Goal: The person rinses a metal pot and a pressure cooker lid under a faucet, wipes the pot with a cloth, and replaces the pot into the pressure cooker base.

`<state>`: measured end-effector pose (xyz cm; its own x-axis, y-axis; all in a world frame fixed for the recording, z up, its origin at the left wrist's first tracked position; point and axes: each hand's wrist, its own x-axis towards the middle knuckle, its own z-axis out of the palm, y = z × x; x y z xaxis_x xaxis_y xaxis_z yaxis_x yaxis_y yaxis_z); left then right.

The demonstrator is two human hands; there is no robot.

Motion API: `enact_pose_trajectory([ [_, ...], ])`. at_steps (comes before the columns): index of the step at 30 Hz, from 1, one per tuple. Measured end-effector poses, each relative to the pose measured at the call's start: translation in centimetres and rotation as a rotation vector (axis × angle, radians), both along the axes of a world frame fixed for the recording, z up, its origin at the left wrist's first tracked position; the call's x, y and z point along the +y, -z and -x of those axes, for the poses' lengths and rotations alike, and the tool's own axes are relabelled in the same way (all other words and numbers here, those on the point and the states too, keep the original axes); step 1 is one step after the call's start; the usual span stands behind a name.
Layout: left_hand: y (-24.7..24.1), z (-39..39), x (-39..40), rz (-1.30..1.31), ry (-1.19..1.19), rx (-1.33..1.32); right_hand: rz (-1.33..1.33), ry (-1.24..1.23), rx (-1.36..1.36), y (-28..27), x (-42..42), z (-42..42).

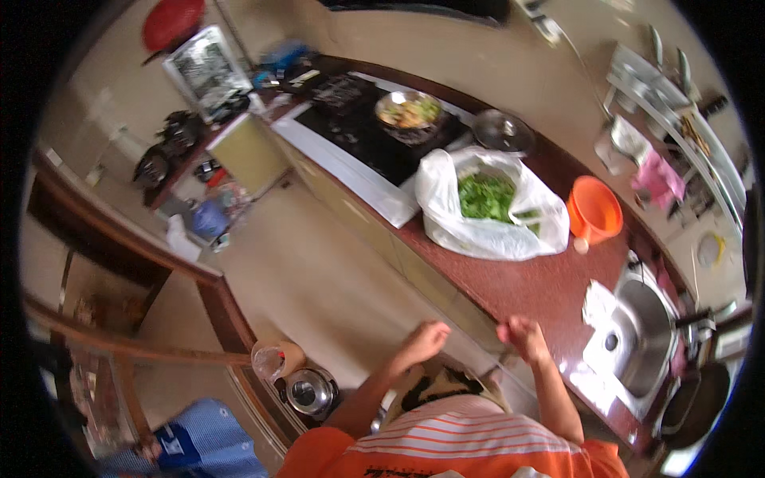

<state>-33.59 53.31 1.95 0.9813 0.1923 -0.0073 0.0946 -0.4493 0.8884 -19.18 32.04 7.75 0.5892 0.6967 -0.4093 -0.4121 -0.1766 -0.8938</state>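
Note:
My left hand [425, 342] hangs in front of my body, over the floor, with its fingers curled and nothing visible in them. Beside the counter's front edge is my right hand [525, 339], bent and blurred, so the spread of its fingers is unclear; it shows no held object. Ahead on the reddish-brown countertop [478, 275] sits a white plastic bag [478, 239], its mouth spread around leafy greens [487, 197]. An orange plastic mug [594, 209] stands right of the bag. On the black cooktop [370, 146], a metal pan [409, 131] holds chopped food.
A lid [502, 131] lies behind the bag. At the right is a steel sink [645, 340] with a white cloth [599, 305] at its rim; a dish rack [675, 107] hangs above. A lidded metal pot [311, 391] stands at lower left, near a person in a blue garment [209, 439].

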Motion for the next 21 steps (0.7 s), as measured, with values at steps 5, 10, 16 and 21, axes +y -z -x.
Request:
enact_pose_trajectory([
  [5,-2.3,3.0,6.5,-0.025,-0.094,-0.005,-0.646,0.032,0.671,-4.2,7.1,0.4],
  [10,-1.2,5.0,8.0,-0.072,-0.110,0.018,-0.757,0.032,0.765,-5.5,8.7,1.1],
  [16,0.0,6.6,6.9,0.105,-0.058,0.090,-0.741,0.088,0.697,-6.6,7.6,1.2],
  [21,2.4,5.9,7.0,0.107,-0.013,0.077,-0.562,0.251,0.591,-5.7,2.9,-0.5],
])
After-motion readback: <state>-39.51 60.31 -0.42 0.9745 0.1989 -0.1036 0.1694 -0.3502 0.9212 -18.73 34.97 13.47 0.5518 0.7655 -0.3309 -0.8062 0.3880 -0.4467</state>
